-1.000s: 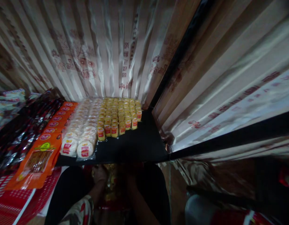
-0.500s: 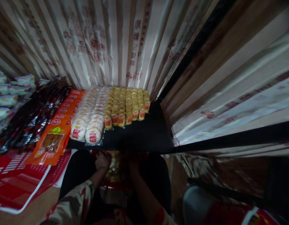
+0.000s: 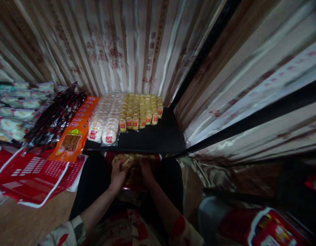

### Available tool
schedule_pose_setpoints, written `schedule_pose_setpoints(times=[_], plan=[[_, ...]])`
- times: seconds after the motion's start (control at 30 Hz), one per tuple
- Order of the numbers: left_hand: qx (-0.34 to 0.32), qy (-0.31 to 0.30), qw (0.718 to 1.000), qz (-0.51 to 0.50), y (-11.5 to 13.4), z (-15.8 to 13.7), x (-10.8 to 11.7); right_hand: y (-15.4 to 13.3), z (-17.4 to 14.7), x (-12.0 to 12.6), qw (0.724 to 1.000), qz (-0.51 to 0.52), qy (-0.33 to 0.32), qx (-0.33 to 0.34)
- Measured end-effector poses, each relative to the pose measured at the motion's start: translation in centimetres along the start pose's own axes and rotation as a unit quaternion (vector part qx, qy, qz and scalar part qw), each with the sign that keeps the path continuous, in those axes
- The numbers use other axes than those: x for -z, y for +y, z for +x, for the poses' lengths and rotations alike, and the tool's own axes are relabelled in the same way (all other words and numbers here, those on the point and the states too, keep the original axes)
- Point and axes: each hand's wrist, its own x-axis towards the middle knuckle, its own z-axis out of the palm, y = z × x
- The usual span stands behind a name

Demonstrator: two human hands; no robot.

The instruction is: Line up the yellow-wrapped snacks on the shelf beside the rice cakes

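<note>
Between my knees sits a red basket (image 3: 133, 188) with small yellow snack packets (image 3: 154, 156) in it. My left hand (image 3: 118, 176) is at the left of the basket, its fingers closed about a yellow wrapped snack packet (image 3: 127, 161). On the right side, my right hand (image 3: 147, 172) reaches in among the packets; its fingertips are dark and hidden. Beyond the basket, rows of yellow packets with red labels (image 3: 135, 123) stand on a black shelf (image 3: 153, 140). Clear bags of round white crackers (image 3: 109, 136) lie to their left.
Left of the crackers lie orange snack packs (image 3: 73, 136), dark wrapped sticks (image 3: 54, 123) and white packets (image 3: 26, 114). A red shopping basket with white handles (image 3: 37, 177) stands at my left. Printed curtains (image 3: 137, 51) hang behind the shelf. Another red package (image 3: 275, 227) lies at lower right.
The view has shifted, so the shelf's near edge and the basket show higher. My left hand has moved further over the yellow packets, and its fingers now close about one.
</note>
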Motion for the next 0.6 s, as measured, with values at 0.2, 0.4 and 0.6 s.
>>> schedule_pose_setpoints(times=[0.2,0.4,0.6], plan=[[-0.115,-0.065,0.988,-0.080,2.7,-1.5,2.3,-3.6,-2.3,0.8,0.996,0.067,-0.052,0.030],[-0.111,-0.066,0.973,-0.192,5.6,-2.2,3.4,-5.5,-3.6,1.8,0.985,0.161,-0.055,0.009],[-0.053,-0.096,0.950,-0.293,7.2,-2.7,2.6,-6.8,-4.9,1.6,0.982,0.189,0.015,0.016]])
